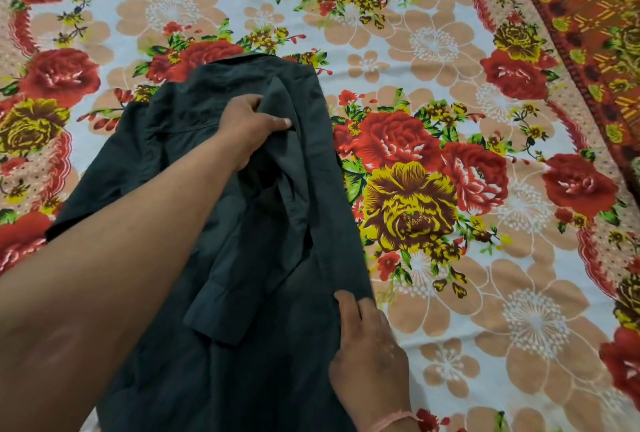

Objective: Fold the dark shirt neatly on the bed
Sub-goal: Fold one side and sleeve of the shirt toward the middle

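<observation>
The dark shirt (194, 140) lies lengthwise on the floral bed sheet (450, 50), collar at the far end. Its right side is folded inward, and one sleeve runs down the middle with the cuff (221, 313) lying near me. My left hand (249, 126) reaches across the upper part and pinches a fold of fabric near the shoulder. My right hand (367, 345) rests on the lower right edge of the shirt, fingers flat and pressing the fold. The left side of the shirt spreads out under my left forearm, which hides part of it.
The bed sheet is white with large red, yellow and peach flowers. A second cloth (595, 33) with a dark red and yellow pattern lies along the right edge of the bed. A pink thread band (391, 419) circles my right wrist.
</observation>
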